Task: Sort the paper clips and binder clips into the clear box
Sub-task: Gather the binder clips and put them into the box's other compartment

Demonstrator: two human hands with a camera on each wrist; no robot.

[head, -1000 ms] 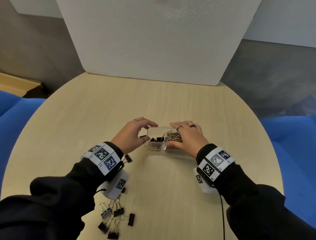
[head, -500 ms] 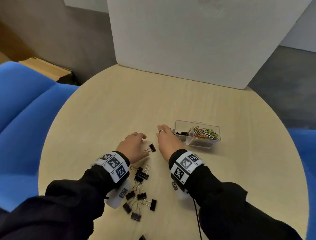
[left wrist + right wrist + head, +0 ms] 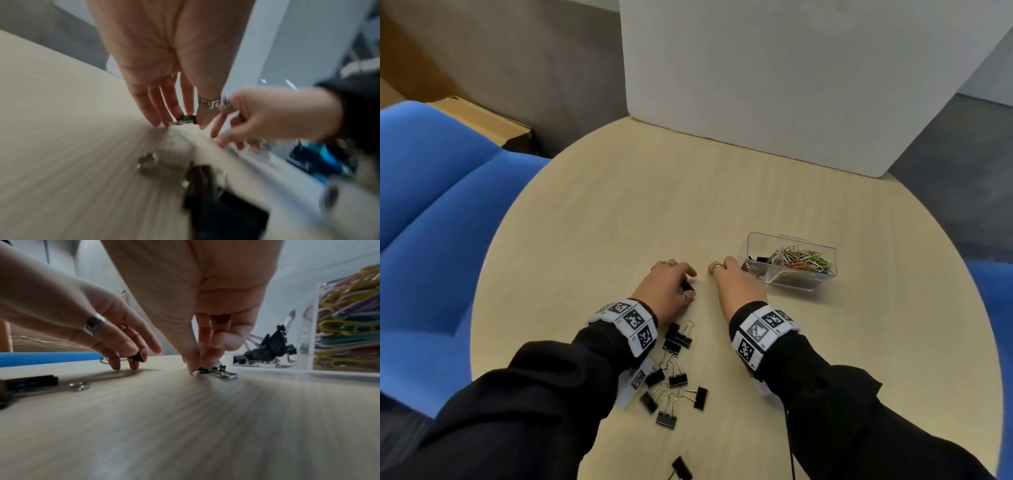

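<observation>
The clear box (image 3: 755, 240) stands on the round table, right of my hands, with black binder clips (image 3: 267, 350) in its left compartment and coloured paper clips (image 3: 808, 262) in its right one. My left hand (image 3: 683, 275) pinches a black binder clip (image 3: 186, 120) low over the table. Just left of the box, my right hand (image 3: 200, 365) has its thumb and fingertips pinched on another binder clip (image 3: 218, 370) lying on the table; the head view hides that clip. Several loose binder clips (image 3: 676, 371) lie under my left wrist.
One stray binder clip (image 3: 681, 467) lies near the table's front edge. A white foam board (image 3: 791, 85) stands along the far edge. Blue seats (image 3: 431, 222) flank the table on the left and right.
Both hands left the box and came down on the table to its left. The left hand took hold of the clip that lay between the hands; the right closed on another.
</observation>
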